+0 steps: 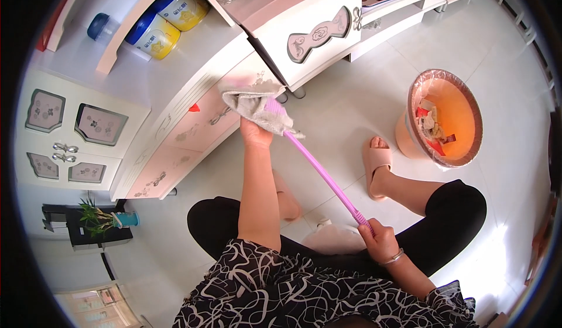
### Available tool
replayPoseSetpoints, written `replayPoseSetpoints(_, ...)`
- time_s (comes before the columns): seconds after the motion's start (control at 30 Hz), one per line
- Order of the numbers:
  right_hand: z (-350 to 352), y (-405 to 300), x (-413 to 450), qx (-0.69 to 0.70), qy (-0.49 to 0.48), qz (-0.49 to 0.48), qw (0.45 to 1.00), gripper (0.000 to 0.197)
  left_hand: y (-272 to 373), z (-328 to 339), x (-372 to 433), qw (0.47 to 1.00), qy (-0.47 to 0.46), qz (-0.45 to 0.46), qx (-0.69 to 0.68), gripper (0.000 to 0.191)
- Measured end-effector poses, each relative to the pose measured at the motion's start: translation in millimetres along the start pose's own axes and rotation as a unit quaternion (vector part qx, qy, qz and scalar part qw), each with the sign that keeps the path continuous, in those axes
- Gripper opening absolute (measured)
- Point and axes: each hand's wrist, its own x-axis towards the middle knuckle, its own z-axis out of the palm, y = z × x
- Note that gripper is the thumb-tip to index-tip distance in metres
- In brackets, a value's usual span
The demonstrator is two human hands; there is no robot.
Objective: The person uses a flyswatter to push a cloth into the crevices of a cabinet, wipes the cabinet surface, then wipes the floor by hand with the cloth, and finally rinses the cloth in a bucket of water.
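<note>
My right hand (381, 242) is shut around the ribbed grip of a long pink plastic handle (325, 172), which slants up and left from it. A grey cloth (263, 104) wraps the far end of the handle, where a ribbed pink head partly shows. My left hand (256, 131) is at the cloth, before the pink drawer fronts; its fingers are mostly hidden behind the fabric, so its hold cannot be made out fully. A small red piece (194, 107) shows against a drawer front.
An orange waste bin (445, 121) with a clear liner and scraps stands at the right. The white and pink cabinet (319, 34) runs along the top left, with blue-lidded yellow tins (153, 36) on it. A potted plant (125, 219) is at the lower left.
</note>
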Motion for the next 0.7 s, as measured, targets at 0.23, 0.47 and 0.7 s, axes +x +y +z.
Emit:
replayPoseSetpoints(0.23, -30.4, 3.9, -5.5, 0.408, -0.278, 0.281, 0.823, 0.041, 17.4, -32.9, -8.4, 0.964, 0.142, 0.033, 0.223, 0.031)
replayPoseSetpoints(0.47, -49.2, 8.8, -6.1, 0.549, -0.340, 0.333, 0.687, 0.044, 48.7, -31.7, 0.1, 0.754, 0.180, 0.127, 0.618, 0.025)
replayPoseSetpoints(0.7, -58.5, 4.0, -9.1, 0.422, -0.285, 0.337, 0.792, 0.042, 77.1, 19.9, -9.3, 0.812, 0.189, 0.195, 0.516, 0.028)
